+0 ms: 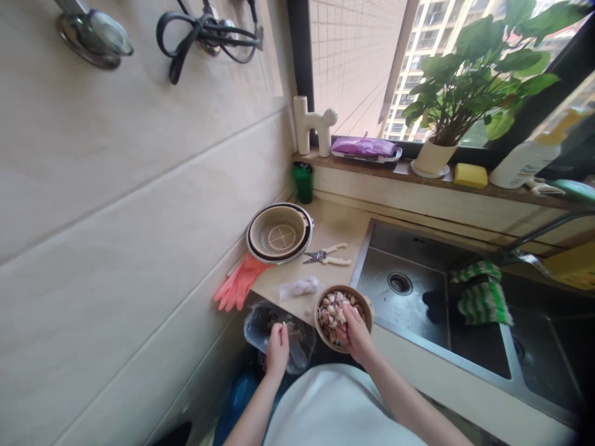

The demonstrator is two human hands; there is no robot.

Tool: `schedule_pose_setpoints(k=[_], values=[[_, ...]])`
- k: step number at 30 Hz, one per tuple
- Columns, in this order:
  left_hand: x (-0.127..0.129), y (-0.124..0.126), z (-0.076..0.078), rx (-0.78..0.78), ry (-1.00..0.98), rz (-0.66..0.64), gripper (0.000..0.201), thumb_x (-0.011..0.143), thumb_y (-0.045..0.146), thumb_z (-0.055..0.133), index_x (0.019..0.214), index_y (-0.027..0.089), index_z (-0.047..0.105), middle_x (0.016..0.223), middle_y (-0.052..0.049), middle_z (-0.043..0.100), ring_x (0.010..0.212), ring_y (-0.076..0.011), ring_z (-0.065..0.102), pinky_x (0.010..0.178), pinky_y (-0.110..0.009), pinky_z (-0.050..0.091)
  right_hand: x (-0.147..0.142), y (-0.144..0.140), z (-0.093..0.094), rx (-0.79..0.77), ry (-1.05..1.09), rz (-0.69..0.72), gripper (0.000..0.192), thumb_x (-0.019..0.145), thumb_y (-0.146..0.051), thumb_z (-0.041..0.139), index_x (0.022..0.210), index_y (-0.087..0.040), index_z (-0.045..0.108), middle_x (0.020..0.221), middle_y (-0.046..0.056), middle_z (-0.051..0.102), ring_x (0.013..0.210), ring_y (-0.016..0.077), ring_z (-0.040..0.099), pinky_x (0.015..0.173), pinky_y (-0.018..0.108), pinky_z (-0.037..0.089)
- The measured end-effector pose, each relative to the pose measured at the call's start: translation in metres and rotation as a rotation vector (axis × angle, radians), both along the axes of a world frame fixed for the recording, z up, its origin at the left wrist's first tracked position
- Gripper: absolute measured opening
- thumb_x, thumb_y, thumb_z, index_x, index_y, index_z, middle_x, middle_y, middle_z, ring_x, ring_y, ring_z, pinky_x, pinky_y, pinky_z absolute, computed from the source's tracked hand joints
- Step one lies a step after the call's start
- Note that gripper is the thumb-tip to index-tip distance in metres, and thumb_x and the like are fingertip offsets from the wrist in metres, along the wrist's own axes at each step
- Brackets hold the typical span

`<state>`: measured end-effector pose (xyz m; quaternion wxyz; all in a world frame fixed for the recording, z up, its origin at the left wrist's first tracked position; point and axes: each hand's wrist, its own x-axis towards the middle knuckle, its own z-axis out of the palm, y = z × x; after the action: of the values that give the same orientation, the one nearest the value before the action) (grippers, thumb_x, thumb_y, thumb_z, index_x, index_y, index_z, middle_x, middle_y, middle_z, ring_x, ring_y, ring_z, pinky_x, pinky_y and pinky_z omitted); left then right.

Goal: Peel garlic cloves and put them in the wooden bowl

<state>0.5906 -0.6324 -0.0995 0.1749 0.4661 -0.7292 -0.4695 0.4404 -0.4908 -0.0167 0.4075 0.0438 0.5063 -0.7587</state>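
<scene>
**Inspector:** Report on the right hand (356, 331).

**Assistant:** It reaches into the round brown bowl of unpeeled garlic cloves (343, 317), which stands on the near edge of the beige countertop (332, 226), just left of the stainless steel sink (418, 291). The fingers are curled down among the cloves and touching them. Whether they have closed on a clove I cannot tell; the fingertips are buried in the pile.

**Inspector:** And the left hand (277, 350)?

**Assistant:** Held near and to the left of the bowl, over a clear plastic container (274, 334) lined with a bag. Thumb and fingers are pinched together on a small pale piece, too small to identify.

**Inspector:** Items around the bowl?

**Assistant:** Just beyond it lies a crumpled clear plastic bag (300, 287). Farther back, a pair of cream-handled kitchen scissors (328, 255) lies flat. To their left sits a round beige slotted colander in a dark-rimmed basin (279, 233). Pink rubber gloves (239, 284) hang over the left counter edge, partly under the basin. A green cup (304, 181) stands at the far corner.

**Inspector:** The sink and sill?

**Assistant:** A green-and-white striped cloth (483, 294) drapes over the sink divider. On the far windowsill: a white animal-shaped ornament (313, 127), a purple packet on a tray (365, 148), a potted green plant (478, 68) and a yellow sponge (470, 175).
</scene>
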Motion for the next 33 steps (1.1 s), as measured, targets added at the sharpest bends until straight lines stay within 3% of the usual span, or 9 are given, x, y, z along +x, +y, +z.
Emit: schedule_pose_setpoints(k=[3, 6, 9, 12, 16, 18, 21, 26, 33], values=[[0.011, -0.016, -0.039, -0.067, -0.330, -0.162, 0.013, 0.081, 0.023, 0.046, 0.087, 0.018, 0.056, 0.086, -0.007, 0.064, 0.086, -0.0212, 0.061, 0.077, -0.030, 0.044, -0.004, 0.002, 0.001, 0.060, 0.027, 0.016, 0.041, 0.065, -0.057, 0.065, 0.073, -0.023, 0.043, 0.046, -0.010, 0.034, 0.034, 0.0040, 0.025, 0.034, 0.016, 0.012], [0.010, -0.020, -0.052, -0.062, -0.439, -0.201, 0.023, 0.072, 0.015, 0.056, 0.094, 0.014, 0.060, 0.107, -0.014, 0.061, 0.106, -0.0269, 0.055, 0.090, -0.034, 0.040, -0.007, 0.004, 0.003, 0.094, 0.152, 0.077, 0.037, 0.068, -0.053, 0.064, 0.077, -0.023, 0.046, 0.054, -0.008, 0.041, 0.041, 0.0053, 0.033, 0.037, 0.016, 0.020], [0.008, -0.019, -0.032, -0.097, -0.444, -0.198, 0.018, 0.066, 0.017, 0.062, 0.085, 0.016, 0.064, 0.108, -0.013, 0.060, 0.108, -0.0316, 0.052, 0.091, -0.039, 0.038, -0.009, 0.006, 0.006, 0.077, 0.248, 0.142, 0.034, 0.071, -0.052, 0.062, 0.079, -0.023, 0.046, 0.060, -0.007, 0.045, 0.045, 0.0062, 0.036, 0.040, 0.017, 0.025], [-0.001, -0.009, 0.014, -0.031, -0.315, -0.318, 0.008, 0.070, 0.027, 0.062, 0.066, 0.020, 0.061, 0.077, -0.006, 0.063, 0.084, -0.0276, 0.061, 0.078, -0.037, 0.044, -0.010, 0.009, 0.008, 0.074, 0.314, 0.152, 0.035, 0.072, -0.053, 0.060, 0.082, -0.023, 0.044, 0.062, -0.006, 0.047, 0.046, 0.0072, 0.039, 0.041, 0.018, 0.030], [-0.042, 0.022, 0.078, 0.317, 0.083, -0.491, 0.029, 0.081, 0.042, 0.048, 0.095, 0.019, 0.059, 0.075, -0.003, 0.065, 0.064, -0.0175, 0.061, 0.060, -0.029, 0.048, -0.007, 0.008, 0.005, 0.079, 0.396, 0.159, 0.036, 0.075, -0.055, 0.056, 0.086, -0.024, 0.041, 0.072, -0.002, 0.055, 0.056, 0.0128, 0.052, 0.047, 0.023, 0.041], [-0.065, 0.035, 0.096, 0.313, 0.243, -0.527, 0.033, 0.079, 0.037, 0.055, 0.106, 0.019, 0.057, 0.089, -0.005, 0.067, 0.076, -0.0171, 0.062, 0.070, -0.028, 0.049, -0.007, 0.007, 0.005, 0.107, 0.496, 0.150, 0.034, 0.077, -0.055, 0.052, 0.083, -0.024, 0.041, 0.073, -0.002, 0.055, 0.059, 0.0138, 0.053, 0.049, 0.024, 0.043], [-0.086, 0.041, 0.104, 0.254, 0.330, -0.557, 0.023, 0.079, 0.031, 0.055, 0.098, 0.018, 0.062, 0.092, -0.006, 0.068, 0.082, -0.0179, 0.061, 0.078, -0.029, 0.048, -0.010, 0.008, 0.007, 0.204, 0.746, 0.165, 0.028, 0.083, -0.050, 0.047, 0.079, -0.023, 0.043, 0.068, -0.002, 0.052, 0.059, 0.0138, 0.050, 0.055, 0.026, 0.042], [-0.088, 0.035, 0.093, 0.293, 0.310, -0.587, 0.018, 0.078, 0.028, 0.056, 0.091, 0.017, 0.063, 0.086, -0.005, 0.068, 0.079, -0.0177, 0.061, 0.075, -0.028, 0.049, -0.020, 0.016, 0.011, 0.363, 1.131, 0.343, 0.022, 0.089, -0.039, 0.038, 0.078, -0.021, 0.046, 0.071, 0.000, 0.051, 0.066, 0.0155, 0.048, 0.063, 0.027, 0.037], [-0.089, 0.041, 0.086, 0.558, 0.328, -0.472, 0.027, 0.073, 0.032, 0.062, 0.094, 0.014, 0.065, 0.084, -0.006, 0.068, 0.072, -0.0159, 0.061, 0.065, -0.026, 0.049, -0.021, 0.013, 0.010, 0.303, 1.005, 0.322, 0.027, 0.089, -0.042, 0.034, 0.077, -0.022, 0.050, 0.073, 0.001, 0.054, 0.069, 0.0170, 0.049, 0.066, 0.028, 0.036]])
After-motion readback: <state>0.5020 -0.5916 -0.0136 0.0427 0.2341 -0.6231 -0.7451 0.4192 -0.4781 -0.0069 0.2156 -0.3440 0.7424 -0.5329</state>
